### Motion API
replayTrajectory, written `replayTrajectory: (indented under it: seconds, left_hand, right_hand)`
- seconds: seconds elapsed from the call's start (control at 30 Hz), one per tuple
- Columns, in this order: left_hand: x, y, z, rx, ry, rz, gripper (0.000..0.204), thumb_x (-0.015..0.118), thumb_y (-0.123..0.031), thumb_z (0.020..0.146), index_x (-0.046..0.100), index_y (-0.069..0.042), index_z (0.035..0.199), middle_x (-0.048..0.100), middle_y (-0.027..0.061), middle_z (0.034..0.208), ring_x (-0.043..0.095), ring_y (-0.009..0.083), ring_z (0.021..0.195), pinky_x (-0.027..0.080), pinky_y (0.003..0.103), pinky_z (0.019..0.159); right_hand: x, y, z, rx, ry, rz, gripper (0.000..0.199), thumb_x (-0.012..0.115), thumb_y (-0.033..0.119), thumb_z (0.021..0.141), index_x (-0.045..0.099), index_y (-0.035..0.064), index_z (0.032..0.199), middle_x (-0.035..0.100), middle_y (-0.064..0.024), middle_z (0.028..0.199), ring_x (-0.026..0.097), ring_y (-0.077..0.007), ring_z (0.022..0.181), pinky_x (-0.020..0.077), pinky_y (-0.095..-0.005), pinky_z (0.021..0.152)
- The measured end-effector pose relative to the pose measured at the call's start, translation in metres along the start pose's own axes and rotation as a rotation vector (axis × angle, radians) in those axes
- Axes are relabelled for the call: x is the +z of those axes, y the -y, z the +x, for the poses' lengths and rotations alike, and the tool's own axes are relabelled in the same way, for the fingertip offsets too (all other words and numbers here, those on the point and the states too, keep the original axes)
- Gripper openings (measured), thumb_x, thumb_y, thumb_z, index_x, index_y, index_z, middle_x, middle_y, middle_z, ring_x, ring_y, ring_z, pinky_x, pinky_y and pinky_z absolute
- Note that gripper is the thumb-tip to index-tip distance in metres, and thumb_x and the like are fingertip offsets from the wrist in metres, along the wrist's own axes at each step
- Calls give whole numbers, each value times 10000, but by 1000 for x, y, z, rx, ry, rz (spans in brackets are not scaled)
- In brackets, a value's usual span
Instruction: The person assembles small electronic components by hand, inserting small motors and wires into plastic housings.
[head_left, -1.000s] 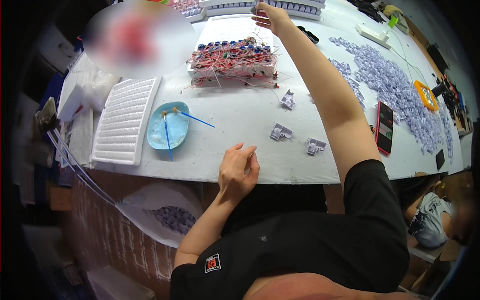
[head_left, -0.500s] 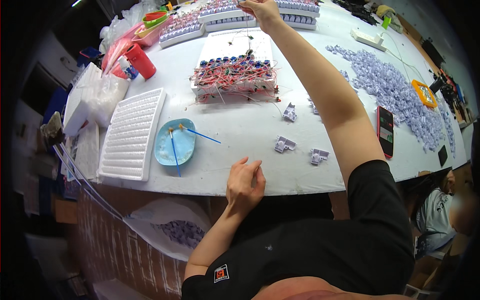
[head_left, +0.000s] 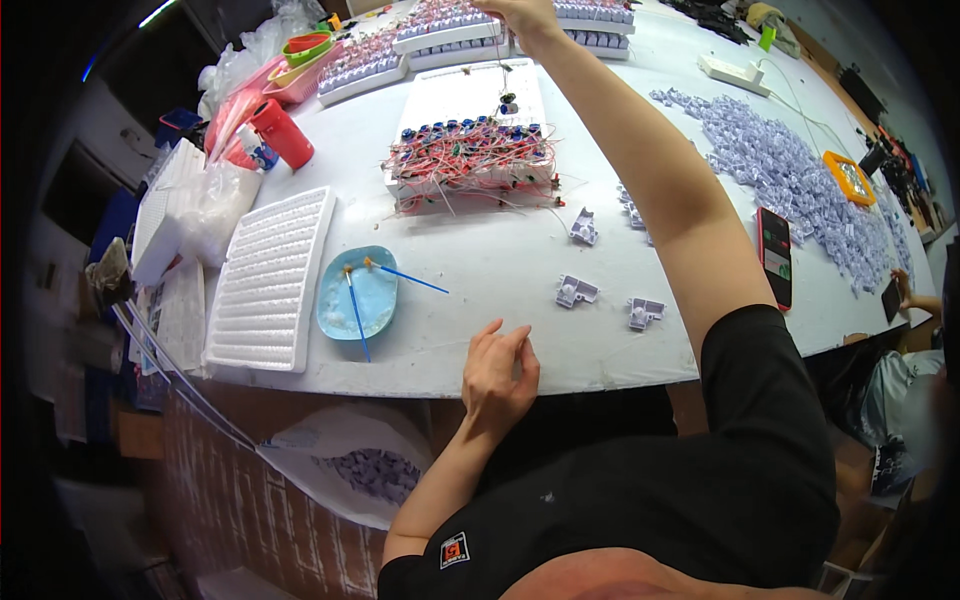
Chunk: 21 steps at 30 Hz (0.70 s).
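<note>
My right hand (head_left: 527, 16) is stretched far out to the top edge, which cuts off its fingertips. Its fingers pinch thin wires, and from these a small dark round component (head_left: 508, 104) hangs over a white foam tray (head_left: 470, 88). On the tray's near part, blue-topped components (head_left: 455, 128) lie under a tangle of red and white wires (head_left: 470, 160). My left hand (head_left: 498, 378) rests at the table's front edge, fingers loosely bent and apart, nothing visible in them. Pale grey plastic housings (head_left: 576, 291) lie to its right.
A blue dish (head_left: 372, 320) with two brushes and a ridged white foam tray (head_left: 270, 285) lie left. A red phone (head_left: 774, 258) and a heap of housings (head_left: 790, 190) are right; filled trays (head_left: 450, 45) stand behind. Another person's hand (head_left: 905, 292) touches a dark phone at the right edge.
My right hand has risen slightly, and the dark component now hangs clear above the wired bundle. My left hand stays at the table edge. The other person's hand has come to the dark phone.
</note>
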<state>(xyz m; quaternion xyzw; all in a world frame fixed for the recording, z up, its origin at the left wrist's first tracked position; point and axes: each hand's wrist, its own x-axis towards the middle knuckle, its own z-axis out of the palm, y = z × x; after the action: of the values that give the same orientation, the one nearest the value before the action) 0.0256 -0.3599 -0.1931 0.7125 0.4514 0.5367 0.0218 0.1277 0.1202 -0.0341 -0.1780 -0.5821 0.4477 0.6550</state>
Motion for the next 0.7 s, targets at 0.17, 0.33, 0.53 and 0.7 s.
replayTrajectory:
  seconds: [0.17,0.33,0.53,0.7]
  left_hand:
    - [-1,3,-3,-3,-6,31,241,659,127,807,681,26,1024,653,119,764,654,246,676,559,481,959]
    - [-7,4,-3,-17,-5,31,232,662,125,810,679,26,1018,642,113,763,648,244,689,563,480,951]
    - [0,4,-1,-11,15,27,242,677,111,801,685,34,1031,629,95,733,642,233,691,544,469,980]
    - [-3,3,-5,-13,8,39,264,678,125,792,684,33,1040,634,93,740,641,230,682,537,470,995]
  right_hand:
    - [-11,-31,-26,99,4,-125,447,789,53,795,687,-9,1226,720,-121,1095,675,-185,973,539,-307,864]
    - [-5,-55,-37,158,63,-193,413,786,52,798,694,-36,1191,723,-128,1073,678,-179,932,542,-312,827]
    - [-9,-34,-3,156,94,17,385,780,74,826,670,-7,1186,714,-100,1019,675,-191,949,538,-315,859]
    - [20,8,-1,-43,38,-1,366,781,5,826,688,14,1180,714,-94,1040,670,-176,976,544,-299,879]
